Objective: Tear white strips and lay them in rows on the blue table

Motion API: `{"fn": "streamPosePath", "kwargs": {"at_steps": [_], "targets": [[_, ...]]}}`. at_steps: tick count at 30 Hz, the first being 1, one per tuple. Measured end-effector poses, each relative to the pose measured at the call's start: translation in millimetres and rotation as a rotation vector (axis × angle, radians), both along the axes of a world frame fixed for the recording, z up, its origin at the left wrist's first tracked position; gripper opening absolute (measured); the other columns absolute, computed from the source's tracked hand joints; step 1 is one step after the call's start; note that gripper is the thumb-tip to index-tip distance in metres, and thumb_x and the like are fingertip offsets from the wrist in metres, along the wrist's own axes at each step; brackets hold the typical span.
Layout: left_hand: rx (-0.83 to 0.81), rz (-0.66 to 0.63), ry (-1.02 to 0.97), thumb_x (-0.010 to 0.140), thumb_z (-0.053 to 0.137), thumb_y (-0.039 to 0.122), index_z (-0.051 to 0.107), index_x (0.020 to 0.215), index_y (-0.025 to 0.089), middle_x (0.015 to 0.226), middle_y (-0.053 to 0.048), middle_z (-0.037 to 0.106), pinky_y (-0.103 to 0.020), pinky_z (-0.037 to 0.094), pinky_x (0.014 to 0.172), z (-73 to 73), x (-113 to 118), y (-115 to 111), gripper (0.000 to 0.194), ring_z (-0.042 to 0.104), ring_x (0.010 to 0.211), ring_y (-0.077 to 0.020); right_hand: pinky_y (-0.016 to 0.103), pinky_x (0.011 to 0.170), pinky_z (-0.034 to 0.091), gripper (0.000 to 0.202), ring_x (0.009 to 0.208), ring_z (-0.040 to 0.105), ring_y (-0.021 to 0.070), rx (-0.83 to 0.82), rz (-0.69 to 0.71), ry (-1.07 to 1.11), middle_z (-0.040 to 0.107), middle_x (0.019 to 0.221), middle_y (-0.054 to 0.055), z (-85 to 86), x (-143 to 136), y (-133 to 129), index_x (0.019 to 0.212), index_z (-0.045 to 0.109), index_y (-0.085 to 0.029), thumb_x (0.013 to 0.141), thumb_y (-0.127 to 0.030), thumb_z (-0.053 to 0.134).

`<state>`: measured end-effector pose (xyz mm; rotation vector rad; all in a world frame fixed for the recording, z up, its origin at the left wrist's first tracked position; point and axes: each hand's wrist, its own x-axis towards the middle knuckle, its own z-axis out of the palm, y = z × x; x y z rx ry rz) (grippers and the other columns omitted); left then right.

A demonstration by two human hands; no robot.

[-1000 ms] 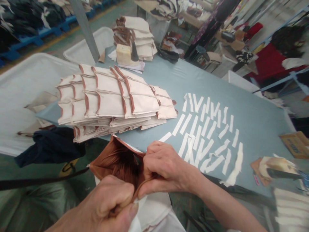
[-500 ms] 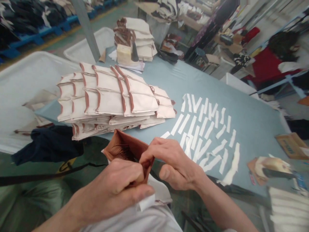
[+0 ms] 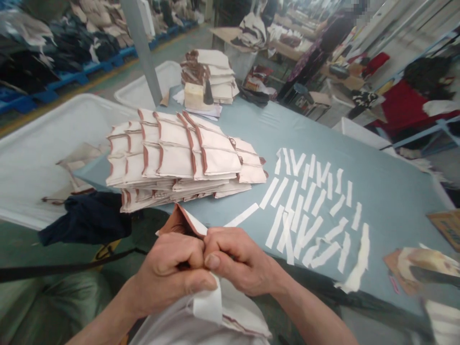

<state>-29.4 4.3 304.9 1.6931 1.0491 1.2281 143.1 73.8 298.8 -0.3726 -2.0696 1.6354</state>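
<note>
A cream bag (image 3: 244,306) with a brown lining is held upright near my body, its mouth partly pinched together. My left hand (image 3: 176,270) is closed on the bag's rim, and a white strip (image 3: 208,304) hangs below its thumb. Right beside it, touching it, my right hand (image 3: 239,261) is closed on the same rim. Beyond the hands, cream bags with brown edges (image 3: 176,148) are stacked on the blue-grey table (image 3: 287,124). Many white strips (image 3: 300,206) lie spread on the table to the right.
A white tub (image 3: 82,115) stands at the left, with dark blue cloth (image 3: 86,218) near it. Farther back are another bag stack (image 3: 219,72) and a yellowish block (image 3: 194,96). A cardboard box (image 3: 445,227) lies at the right. A person (image 3: 312,52) stands in the background.
My right hand has moved in against my left and its fingers have closed on the rim. The bag's mouth has narrowed. More of the white strip shows, and the view has shifted.
</note>
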Motion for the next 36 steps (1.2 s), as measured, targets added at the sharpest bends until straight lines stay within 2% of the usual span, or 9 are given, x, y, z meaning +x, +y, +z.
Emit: {"fn": "streamPosePath", "kwargs": {"at_steps": [9, 12, 16, 18, 20, 24, 29, 32, 36], "targets": [[0.225, 0.113, 0.177, 0.091, 0.068, 0.061, 0.035, 0.063, 0.021, 0.054, 0.010, 0.038, -0.024, 0.028, 0.051, -3.1, 2.2, 3.0, 0.059, 0.036, 0.048, -0.0071, 0.020, 0.048, 0.028, 0.054, 0.052, 0.036, 0.0068, -0.167, 0.089, -0.128, 0.043, 0.059, -0.007, 9.3, 5.3, 11.3, 0.071, 0.055, -0.018, 0.096, -0.065, 0.062], [0.243, 0.170, 0.213, 0.083, 0.058, 0.080, 0.035, 0.062, 0.022, 0.055, 0.009, 0.035, -0.029, 0.024, 0.051, -3.1, -2.1, 3.3, 0.066, 0.033, 0.048, -0.0085, 0.021, 0.052, 0.032, 0.048, 0.054, 0.040, 0.0076, 0.028, 0.082, -0.109, 0.046, 0.060, -0.006, 20.7, 2.8, 14.7, 0.069, 0.052, -0.019, 0.101, -0.053, 0.058], [0.015, 0.094, 0.174, 0.087, 0.017, 0.091, 0.043, 0.063, 0.022, 0.060, 0.004, 0.045, -0.031, 0.031, 0.056, 0.1, -23.8, 6.3, 0.078, 0.042, 0.054, -0.0139, 0.025, 0.065, 0.038, 0.034, 0.064, 0.050, 0.0112, 0.357, -0.002, -0.073, 0.056, 0.067, -0.002, 56.7, 11.1, 19.2, 0.079, 0.057, -0.020, 0.108, -0.037, 0.050], [-0.036, 0.067, 0.223, 0.093, 0.009, 0.084, 0.048, 0.066, 0.022, 0.063, 0.002, 0.051, -0.032, 0.035, 0.059, 3.4, -37.6, 7.6, 0.079, 0.047, 0.058, -0.0162, 0.025, 0.066, 0.040, 0.032, 0.066, 0.052, 0.0115, 0.371, -0.023, -0.070, 0.059, 0.071, -0.001, 72.9, 19.1, 25.2, 0.084, 0.058, -0.019, 0.109, -0.036, 0.048], [-0.018, 0.071, 0.332, 0.104, 0.026, 0.065, 0.051, 0.070, 0.021, 0.067, 0.001, 0.055, -0.030, 0.039, 0.064, 7.7, -47.9, 7.1, 0.061, 0.051, 0.064, -0.0166, 0.024, 0.065, 0.040, 0.034, 0.067, 0.052, 0.0112, 0.337, -0.043, -0.104, 0.059, 0.075, 0.000, 79.9, 26.6, 34.9, 0.086, 0.059, -0.019, 0.110, -0.039, 0.047], [0.047, 0.090, 0.491, 0.092, 0.049, 0.017, 0.049, 0.074, 0.022, 0.073, 0.003, 0.057, -0.025, 0.043, 0.071, 15.8, -50.4, 0.7, 0.018, 0.056, 0.071, -0.0139, 0.024, 0.059, 0.038, 0.042, 0.064, 0.045, 0.0114, 0.256, -0.124, -0.203, 0.052, 0.073, -0.002, 64.2, 34.1, 59.8, 0.086, 0.057, -0.018, 0.109, -0.051, 0.045], [0.059, 0.099, 0.544, 0.081, 0.045, 0.009, 0.045, 0.072, 0.022, 0.066, 0.007, 0.050, -0.022, 0.038, 0.061, 21.5, -39.1, -5.7, 0.016, 0.048, 0.059, -0.0105, 0.028, 0.072, 0.043, 0.041, 0.075, 0.051, 0.0144, 0.394, -0.141, -0.287, 0.058, 0.081, 0.001, 40.9, 29.1, 73.6, 0.087, 0.058, -0.018, 0.109, -0.048, 0.043], [0.044, 0.110, 0.456, 0.081, 0.042, 0.012, 0.040, 0.069, 0.023, 0.063, 0.007, 0.044, -0.021, 0.037, 0.057, 27.0, -38.7, -7.1, 0.016, 0.044, 0.057, -0.0103, 0.035, 0.087, 0.044, 0.037, 0.091, 0.057, 0.0188, 0.525, -0.077, -0.263, 0.065, 0.091, 0.005, 47.2, 20.6, 63.4, 0.092, 0.062, -0.018, 0.110, -0.042, 0.040], [0.009, 0.082, 0.395, 0.086, 0.044, 0.017, 0.041, 0.071, 0.023, 0.066, 0.007, 0.045, -0.022, 0.037, 0.058, 28.2, -44.1, -11.0, 0.017, 0.044, 0.060, -0.0112, 0.041, 0.097, 0.042, 0.030, 0.098, 0.060, 0.0220, 0.644, -0.010, -0.113, 0.069, 0.091, 0.005, 60.4, 6.2, 43.0, 0.092, 0.066, -0.020, 0.102, -0.048, 0.060]]}}
